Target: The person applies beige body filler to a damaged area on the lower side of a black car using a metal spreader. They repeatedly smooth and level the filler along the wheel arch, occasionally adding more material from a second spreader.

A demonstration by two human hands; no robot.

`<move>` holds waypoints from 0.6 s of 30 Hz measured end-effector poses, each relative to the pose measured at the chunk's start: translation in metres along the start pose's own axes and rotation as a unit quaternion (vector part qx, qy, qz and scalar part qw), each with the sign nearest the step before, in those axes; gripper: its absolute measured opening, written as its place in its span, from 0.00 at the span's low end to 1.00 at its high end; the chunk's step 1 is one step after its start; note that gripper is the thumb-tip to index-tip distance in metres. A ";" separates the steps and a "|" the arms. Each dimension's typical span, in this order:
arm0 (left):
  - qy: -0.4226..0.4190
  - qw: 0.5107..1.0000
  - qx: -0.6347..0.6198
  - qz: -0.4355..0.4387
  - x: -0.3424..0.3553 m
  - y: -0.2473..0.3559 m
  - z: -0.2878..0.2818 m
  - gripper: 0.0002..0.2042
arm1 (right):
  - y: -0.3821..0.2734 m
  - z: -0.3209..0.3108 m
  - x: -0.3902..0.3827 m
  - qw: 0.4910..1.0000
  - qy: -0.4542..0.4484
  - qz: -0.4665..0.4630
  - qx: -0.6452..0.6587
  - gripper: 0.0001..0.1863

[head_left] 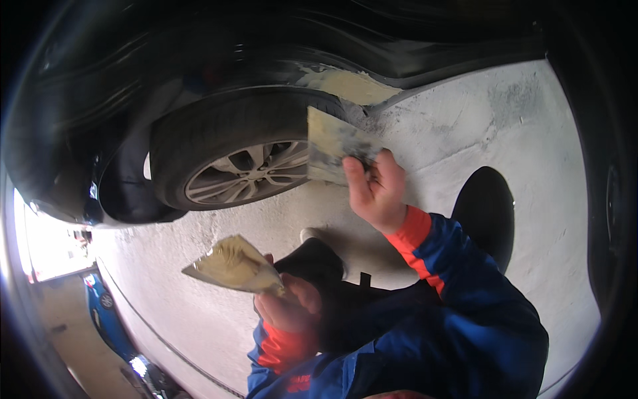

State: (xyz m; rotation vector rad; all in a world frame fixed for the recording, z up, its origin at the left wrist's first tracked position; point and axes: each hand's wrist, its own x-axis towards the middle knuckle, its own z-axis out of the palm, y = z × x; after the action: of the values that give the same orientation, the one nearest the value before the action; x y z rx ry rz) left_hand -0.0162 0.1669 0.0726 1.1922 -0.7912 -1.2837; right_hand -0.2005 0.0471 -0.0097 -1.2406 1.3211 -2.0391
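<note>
My left hand (291, 306) is closed on a flat filler plate (264, 280), its shape partly hidden. A thick heap of pale yellow filler (231, 261) lies on it. My right hand (377, 189) pinches a thin, square-edged filler spreader (330, 145) between thumb and fingers. Yellowish and grey smears cover the spreader's face. Its far corner overlaps the wheel (256, 174) in view, just below a yellow filler patch (352, 86) on the black car's lower panel. Between spreader and patch a gap shows, so they look apart.
Above the wheel spreads the black car body (166, 60). A black round seat or disc (485, 213) is by my right arm on the pale, worn floor (465, 133). Blue vehicle (106, 306) stands at far left, near a bright opening (50, 243). My bent leg is below.
</note>
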 end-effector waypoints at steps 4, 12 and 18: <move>0.035 0.999 0.038 -0.013 -0.008 -0.001 -0.007 0.34 | 0.028 0.033 0.013 0.996 0.062 0.005 0.058 0.10; -0.006 0.997 0.066 -0.035 0.000 0.000 -0.026 0.35 | 0.055 0.050 0.026 0.980 0.101 0.054 0.163 0.12; -0.104 0.994 0.031 0.001 0.013 -0.009 -0.023 0.30 | 0.066 0.049 0.034 0.979 0.127 0.058 0.146 0.10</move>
State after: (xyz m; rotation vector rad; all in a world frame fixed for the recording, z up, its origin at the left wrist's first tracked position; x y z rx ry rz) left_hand 0.0054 0.1602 0.0555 1.1185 -0.9897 -1.4053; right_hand -0.1843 -0.0334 -0.0442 -0.7780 1.1153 -2.2631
